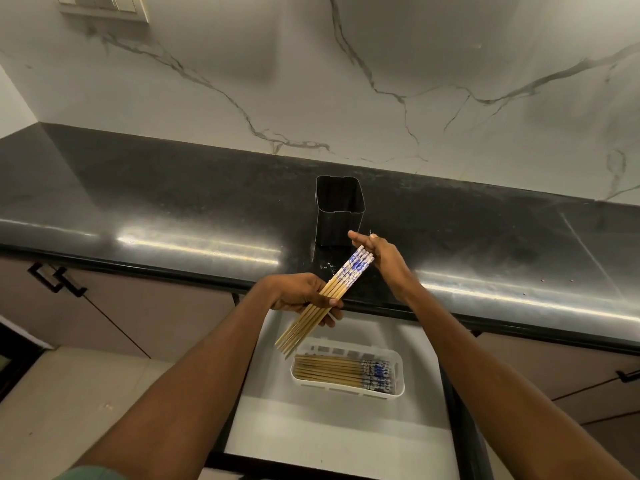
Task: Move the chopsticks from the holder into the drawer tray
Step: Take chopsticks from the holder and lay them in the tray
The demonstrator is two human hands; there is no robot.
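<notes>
Pale flooring and the white bottom of an open drawer (pixel 332 431) lie nearest to us, below our two bare forearms. One white slotted tray (pixel 398 386) sits in that drawer, and in it a layer of chopsticks (pixel 332 370) lies flat, side by side, bamboo tips to the left and blue-patterned ends to the right; we count roughly eight, though the packed ends blur together.

Just above the tray, our left hand (pixel 301 297) is closed around a second bundle of chopsticks (pixel 329 296), thumb pressed over them and fingers curled beneath. We count about five or six sticks in this bundle. They slant from the plain tips at lower left up to the blue-and-white ends at upper right. Our right hand (pixel 384 259) is flat and spread, palm laid against those patterned ends, gripping nothing.

Beyond the hands runs one long black polished countertop (pixel 156 209) with streaks of reflected light along its front edge. One black square holder (pixel 339 211) stands upright on it, right behind our right hand, and no sticks show above its rim.

Under the counter sit beige cabinet doors with three black handles (pixel 57 280) in view. Farthest back rises a white marble-look wall (pixel 381 81) with grey veins, and one switch plate (pixel 104 6) at upper left.
</notes>
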